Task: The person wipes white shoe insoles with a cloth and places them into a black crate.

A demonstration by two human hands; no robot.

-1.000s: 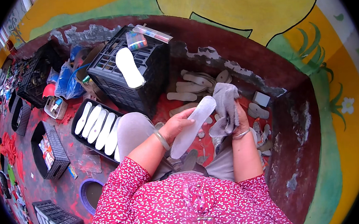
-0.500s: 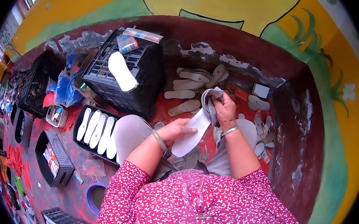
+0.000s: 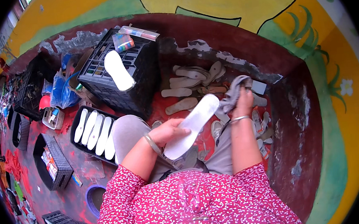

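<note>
My left hand (image 3: 167, 132) is closed on the near part of a white insole (image 3: 197, 123), thumb on top, its far end pointing up and to the right. To the right, my right hand (image 3: 244, 103) is closed round a crumpled grey cloth (image 3: 231, 95), which hangs close beside the insole's far end. Several white insoles (image 3: 93, 131) stand in a row in a black basket (image 3: 77, 146) by my left knee. Another white insole (image 3: 118, 71) lies on an upturned black crate (image 3: 144, 60).
Worn, pale soles (image 3: 191, 75) are piled on the red floor by the wall (image 3: 293, 115). At the left are a checked basket (image 3: 61, 167) with packets, a purple-rimmed basin (image 3: 89, 201), a black crate (image 3: 76, 223) holding white pieces and blue bags (image 3: 62, 91).
The grey cloth has come off the insole's far end as my right hand moved up and right. My left hand still holds the insole, now wholly uncovered at that end.
</note>
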